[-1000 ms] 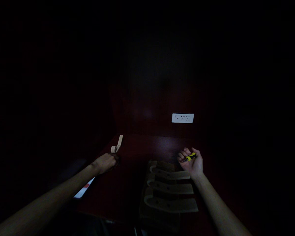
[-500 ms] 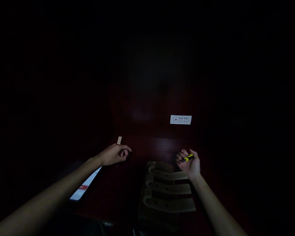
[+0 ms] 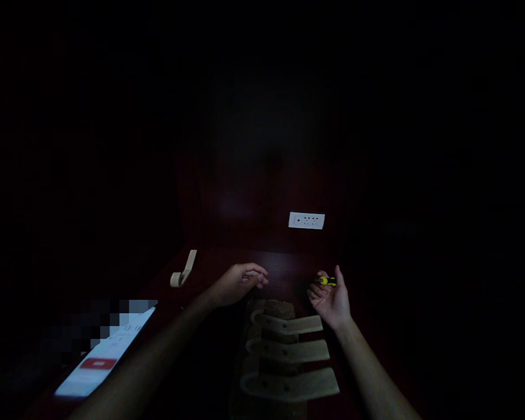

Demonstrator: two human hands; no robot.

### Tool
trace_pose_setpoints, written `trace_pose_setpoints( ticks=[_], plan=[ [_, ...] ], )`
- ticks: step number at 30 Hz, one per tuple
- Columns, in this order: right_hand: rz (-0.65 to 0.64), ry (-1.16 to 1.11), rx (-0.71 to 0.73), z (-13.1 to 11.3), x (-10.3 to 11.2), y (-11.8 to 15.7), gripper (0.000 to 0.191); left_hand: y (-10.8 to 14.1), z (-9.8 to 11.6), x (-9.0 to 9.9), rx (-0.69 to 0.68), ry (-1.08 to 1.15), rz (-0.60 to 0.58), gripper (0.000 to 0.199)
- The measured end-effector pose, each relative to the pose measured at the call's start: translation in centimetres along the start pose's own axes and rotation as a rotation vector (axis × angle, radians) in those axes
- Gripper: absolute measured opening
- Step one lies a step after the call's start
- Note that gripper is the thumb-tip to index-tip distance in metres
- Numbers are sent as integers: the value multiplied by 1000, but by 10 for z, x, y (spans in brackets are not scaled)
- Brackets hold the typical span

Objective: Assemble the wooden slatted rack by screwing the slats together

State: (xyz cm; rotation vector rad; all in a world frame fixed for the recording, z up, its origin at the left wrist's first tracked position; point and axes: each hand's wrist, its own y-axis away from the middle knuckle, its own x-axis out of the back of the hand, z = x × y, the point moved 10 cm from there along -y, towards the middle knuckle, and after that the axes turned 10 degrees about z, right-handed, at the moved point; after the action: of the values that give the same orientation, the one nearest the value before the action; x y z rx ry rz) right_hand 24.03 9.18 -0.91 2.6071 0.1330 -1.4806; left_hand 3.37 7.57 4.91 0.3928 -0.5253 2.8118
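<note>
My left hand (image 3: 240, 284) is over the dark red tabletop left of centre, its fingers pinched together. A tiny shiny bit shows at the fingertips, too small to name. In my right hand (image 3: 332, 304), palm turned up, lies a short yellow and black screwdriver (image 3: 327, 281), held by curled fingers. Below and between the hands is a dark wooden board (image 3: 284, 308) bearing three pale curved wooden hooks (image 3: 300, 350) side by side, with small dark holes in them. A loose hook (image 3: 187, 272) of the same kind rests on the tabletop left of my left hand.
A lit screen (image 3: 114, 356) lies at the lower left, partly behind my left forearm. On the back wall, a white socket panel (image 3: 307, 220) sits above the tabletop. The surroundings are very dark.
My left hand has moved right, from beside the loose hook towards the board's far end. The screwdriver has turned slightly in my right hand. The whole view has shifted, uncovering the hook and more screen.
</note>
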Motion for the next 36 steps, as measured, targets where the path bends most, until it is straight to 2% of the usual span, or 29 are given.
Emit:
trace_pose_setpoints(
  ticks=[3, 6, 9, 11, 13, 15, 17, 19, 22, 26, 30, 33, 36],
  plan=[
    [-12, 74, -5, 2, -8, 0, 27, -3, -14, -12, 3, 70, -53, 26],
    [11, 164, 43, 3, -7, 0, 16, 1, -28, -18, 2, 99, -59, 27],
    [35, 229, 87, 4, -2, 0, 18, 8, -38, -21, 34, 91, -43, 28],
    [46, 297, 106, 7, 1, 1, 24, 12, -41, -17, 59, 71, -15, 29],
    [52, 404, 141, 9, 4, 1, 31, 15, -42, -2, 69, 10, 35, 29],
    [62, 530, 189, 9, 7, -1, 36, 20, -40, 21, 49, -97, 79, 28],
    [77, 643, 234, 9, 12, -4, 37, 27, -40, 44, 9, -267, 63, 25],
    [76, 712, 269, 9, 15, -7, 37, 37, -52, 62, 17, -458, -2, 23],
    [56, 739, 286, 13, 18, -12, 38, 50, -76, 89, 42, -713, -24, 19],
    [32, 773, 270, 21, 16, -10, 37, 63, -97, 96, 20, -907, -49, 22],
    [-17, 835, 231, 25, 7, 2, 37, 69, -92, 94, -28, -965, -12, 23],
    [-37, 809, 219, 20, 2, 10, 37, 67, -81, 114, -20, -942, 77, 32],
    [-34, 706, 206, 14, 1, 13, 38, 62, -69, 168, 50, -918, 317, 42]
  ],
)
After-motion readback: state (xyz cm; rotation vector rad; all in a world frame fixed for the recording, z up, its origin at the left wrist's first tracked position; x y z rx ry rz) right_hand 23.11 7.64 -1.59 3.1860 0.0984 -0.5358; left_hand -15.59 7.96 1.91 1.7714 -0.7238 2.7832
